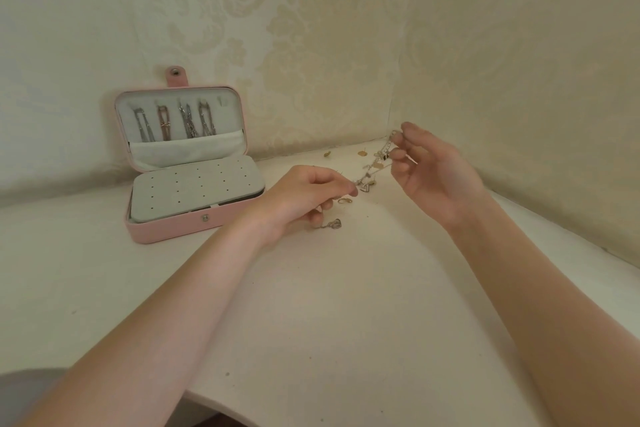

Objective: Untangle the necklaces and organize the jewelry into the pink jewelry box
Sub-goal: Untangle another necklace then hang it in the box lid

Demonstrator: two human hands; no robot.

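Surface: white tabletop [346, 305] set into a corner, with pale damask-patterned wallpaper [311, 28] on both walls.
Jewelry box: pink jewelry box [173, 229] stands open at the left near the back wall, its lid upright with a snap tab on top.
Lid: four necklaces [175, 121] hang side by side in the lid above a white pocket.
Base: white earring panel [197, 191] with rows of small holes covers the bottom half.
Left hand: left hand [304, 198] is just right of the box, fingers curled, pinching the lower end of a charm chain [375, 163] between thumb and fingertips.
Right hand: right hand [436, 173] is raised near the corner, palm turned inward, thumb and forefinger pinching the upper end of the same chain.
Chain: stretched on a slant between both hands, above the table, small charms dangling along it.
Loose pieces: heart pendant [335, 224] lies just below the left hand; small gold earrings [362, 152] lie scattered near the back wall, and another gold piece [346, 200] beside the left fingers.
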